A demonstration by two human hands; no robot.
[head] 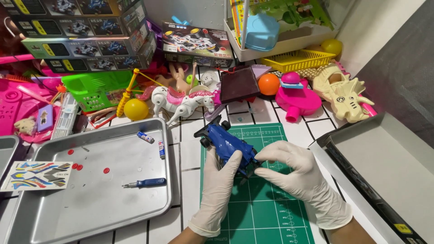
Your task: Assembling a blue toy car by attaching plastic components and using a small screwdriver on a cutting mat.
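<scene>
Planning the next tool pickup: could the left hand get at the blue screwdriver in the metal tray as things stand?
Probably yes: the screwdriver lies bare in the tray, just beside the left hand, nothing between. But that hand grips the blue toy car.

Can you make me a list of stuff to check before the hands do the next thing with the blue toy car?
1. Both hands on the car: left hand and right hand grip the blue toy car. Ok.
2. Car over the green cutting mat: ok.
3. Screwdriver close by, lying in the metal tray: ok.
4. Small red parts kept in the tray, not rolling off: ok.
5. All wheels attached: front ones show, rear hidden by the gloves. Cannot tell.
6. Sticker sheet flat on the tray edge: ok.
</scene>
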